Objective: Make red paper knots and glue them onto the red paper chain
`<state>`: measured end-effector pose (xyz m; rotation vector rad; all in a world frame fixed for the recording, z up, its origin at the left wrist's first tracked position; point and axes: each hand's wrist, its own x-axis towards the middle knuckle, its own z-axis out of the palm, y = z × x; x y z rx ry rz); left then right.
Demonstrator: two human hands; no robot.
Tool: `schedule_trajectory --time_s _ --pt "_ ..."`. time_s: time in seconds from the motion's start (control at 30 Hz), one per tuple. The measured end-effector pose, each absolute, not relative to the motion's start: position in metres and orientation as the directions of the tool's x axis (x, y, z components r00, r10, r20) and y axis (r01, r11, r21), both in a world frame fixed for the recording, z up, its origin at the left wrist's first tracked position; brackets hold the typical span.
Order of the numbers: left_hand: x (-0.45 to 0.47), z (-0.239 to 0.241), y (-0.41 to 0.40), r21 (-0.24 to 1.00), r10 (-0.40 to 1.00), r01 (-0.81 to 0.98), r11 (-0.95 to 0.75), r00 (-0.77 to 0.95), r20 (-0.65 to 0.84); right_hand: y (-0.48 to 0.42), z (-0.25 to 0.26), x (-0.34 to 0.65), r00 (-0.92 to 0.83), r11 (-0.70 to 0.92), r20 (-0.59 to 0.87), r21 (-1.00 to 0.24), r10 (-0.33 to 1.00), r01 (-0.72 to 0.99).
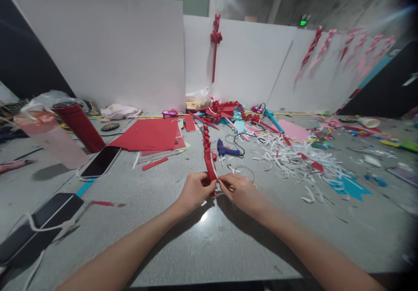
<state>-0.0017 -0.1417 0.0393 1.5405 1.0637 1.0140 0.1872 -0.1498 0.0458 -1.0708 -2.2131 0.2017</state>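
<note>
A red folded paper strip point(209, 162) stretches away from me over the table, its far part pleated in a row of folds. A narrow white band shows along the right edge of its near end. My left hand point(196, 191) is closed around that near end, with the thumb on top. The fingers of my right hand point(240, 191) are pinched together at the strip's right edge, touching it close to my left thumb. Something small, yellow and black, shows by the right fingers; its kind is unclear. Just beyond lies a blue glue gun point(227, 148).
Red paper sheets point(146, 134) lie left of centre. Many curled white paper scraps point(290, 156) spread on the right. Further left are a phone point(102, 162), a red bottle point(80, 128), a pink bottle point(52, 141) and a black power bank point(42, 221). A finished red paper ornament point(214, 47) hangs on the white board.
</note>
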Motion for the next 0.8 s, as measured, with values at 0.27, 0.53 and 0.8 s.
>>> schedule_trajectory --time_s 0.27,0.53,0.8 --pt "-0.0016 0.0399 -0.1432 0.973 0.959 0.170 -0.158 0.261 0.110 -0.1481 0.0450 0.1886 -0.451 0.655 0.494 -0.396 0.743 0.644" --pt "-0.0022 0.0375 -0.1424 0.959 0.955 0.218 -0.179 0.274 0.116 -0.1482 0.0470 0.1893 -0.466 0.648 0.464 -0.403 0.754 0.646" --pt "-0.0024 0.0340 -0.1421 0.952 0.954 0.236 -0.194 0.273 0.127 -0.1477 0.0417 0.1883 -0.464 0.648 0.465 -0.408 0.754 0.643"
